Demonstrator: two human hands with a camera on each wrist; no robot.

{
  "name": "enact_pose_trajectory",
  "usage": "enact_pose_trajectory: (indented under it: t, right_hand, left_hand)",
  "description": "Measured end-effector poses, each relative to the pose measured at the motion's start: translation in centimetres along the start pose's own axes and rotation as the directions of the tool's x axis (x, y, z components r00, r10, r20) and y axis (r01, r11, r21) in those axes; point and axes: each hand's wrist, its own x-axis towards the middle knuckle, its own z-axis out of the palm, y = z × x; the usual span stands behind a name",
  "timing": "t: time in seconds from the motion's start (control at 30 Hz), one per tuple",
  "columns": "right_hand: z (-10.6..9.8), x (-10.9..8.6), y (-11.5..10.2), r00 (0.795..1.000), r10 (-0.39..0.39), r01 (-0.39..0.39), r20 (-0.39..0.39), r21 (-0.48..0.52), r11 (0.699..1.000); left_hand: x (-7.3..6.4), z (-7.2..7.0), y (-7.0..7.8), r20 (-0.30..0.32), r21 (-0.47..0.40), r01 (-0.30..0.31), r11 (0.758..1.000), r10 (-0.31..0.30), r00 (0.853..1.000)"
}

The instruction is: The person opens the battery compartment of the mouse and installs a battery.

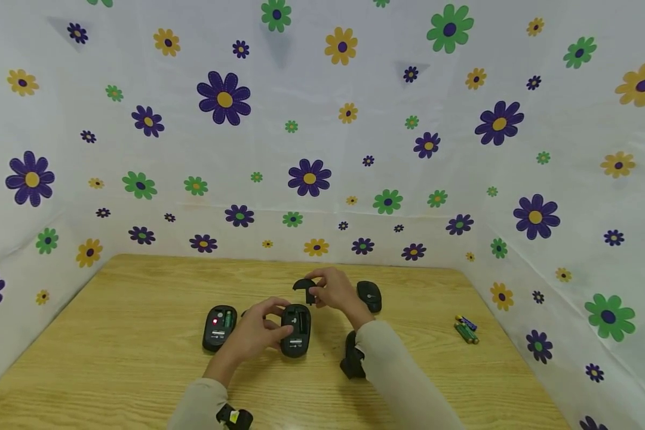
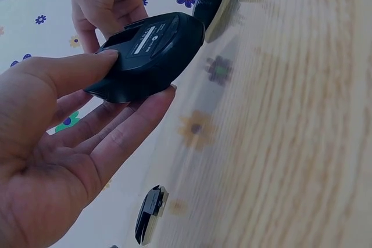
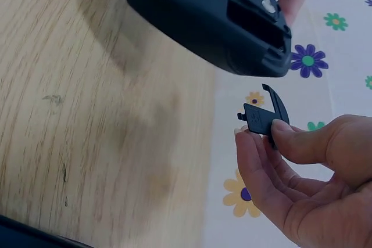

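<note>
My left hand (image 1: 255,328) grips a black computer mouse (image 1: 295,341) that is turned underside up, thumb on its base and fingers beneath its edge. Its battery slot (image 3: 256,21) lies uncovered, with no battery in it. Just beyond the mouse, my right hand (image 1: 334,291) pinches a black battery cover (image 3: 260,119) between thumb and fingers, held apart from the mouse. Left of my left hand, a second mouse (image 1: 218,329) lies underside up, a green battery in its slot and a red light glowing.
A third black mouse (image 1: 369,297) sits right side up behind my right wrist. Several small batteries (image 1: 466,329) lie together on the wooden table (image 1: 408,370) at the right. A loose black cover (image 2: 151,214) rests near my left hand. Flower-patterned cloth (image 1: 279,143) walls the table.
</note>
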Motion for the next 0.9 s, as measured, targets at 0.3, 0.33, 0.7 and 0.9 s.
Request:
enact_pose_trajectory:
  t: [0.3, 0.33, 0.7, 0.9]
  right_hand:
    - [0.5, 1.5, 1.3, 0.999, 0.033, -0.033, 0.012, -0.032, 0.999]
    - [0.5, 1.7, 1.4, 0.999, 0.041, -0.041, 0.012, -0.037, 0.998]
    - [1.1, 3.0, 2.2, 0.997, 0.072, -0.071, 0.003, -0.101, 0.992]
    - [1.3, 3.4, 2.6, 0.995, 0.096, -0.095, -0.005, -0.145, 0.985]
  left_hand:
    - [0.0, -0.1, -0.2, 0.003, 0.009, -0.002, 1.0, 0.002, 1.0]
    - [0.0, -0.1, -0.2, 0.005, 0.007, -0.001, 1.0, 0.001, 1.0]
    - [0.1, 0.0, -0.3, -0.023, 0.043, 0.011, 0.999, -0.01, 1.0]
    - [0.0, 0.0, -0.3, -0.021, 0.038, 0.018, 0.999, -0.017, 1.0]
